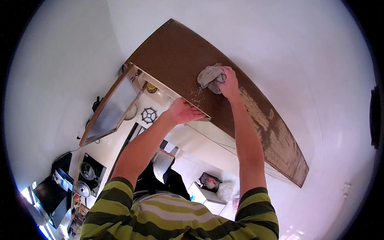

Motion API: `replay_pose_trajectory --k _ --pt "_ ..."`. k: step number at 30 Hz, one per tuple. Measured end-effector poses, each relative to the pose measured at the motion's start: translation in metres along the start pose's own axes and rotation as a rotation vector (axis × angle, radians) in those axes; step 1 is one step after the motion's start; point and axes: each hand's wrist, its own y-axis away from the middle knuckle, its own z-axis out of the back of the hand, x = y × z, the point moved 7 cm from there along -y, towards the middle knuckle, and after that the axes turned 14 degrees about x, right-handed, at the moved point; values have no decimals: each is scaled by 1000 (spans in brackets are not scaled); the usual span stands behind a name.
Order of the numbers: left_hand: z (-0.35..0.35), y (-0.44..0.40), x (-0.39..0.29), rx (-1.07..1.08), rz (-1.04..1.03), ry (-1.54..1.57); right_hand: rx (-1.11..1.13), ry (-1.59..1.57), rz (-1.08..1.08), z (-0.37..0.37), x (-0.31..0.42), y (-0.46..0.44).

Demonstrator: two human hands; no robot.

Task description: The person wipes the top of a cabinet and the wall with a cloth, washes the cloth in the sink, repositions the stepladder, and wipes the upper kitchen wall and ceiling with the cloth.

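My right hand (229,84) is closed around a crumpled grey cloth (210,77), pressed on the brown top of a wall cabinet (172,52). Pale crumbs (197,97) lie on that surface near its front edge, to the left of the cloth. A dusty, streaked patch (276,134) covers the right part of the top. Just below the front edge, beside the crumbs, my left hand (185,112) is open, palm up with fingers stretched out, holding nothing that I can see.
A cabinet door with a translucent panel (110,106) hangs open at the left. Inside stands a yellow-lidded jar (151,87). Below are a black wheel-shaped rack (149,115), a stove (90,172) with lids, and a white box (206,198) with bags on it. Walls border the cabinet.
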Motion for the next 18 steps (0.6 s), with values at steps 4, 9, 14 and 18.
replay_pose_trajectory --k 4,9,14,18 --pt "4 -6 2 68 36 -5 9 110 20 -25 17 17" --pt "-1 -6 5 50 39 -1 123 89 130 -36 57 56" --pt "-2 -5 1 111 -77 11 120 -336 20 -32 62 75" --pt "7 -7 7 -9 51 -12 -29 -485 -189 16 39 78"
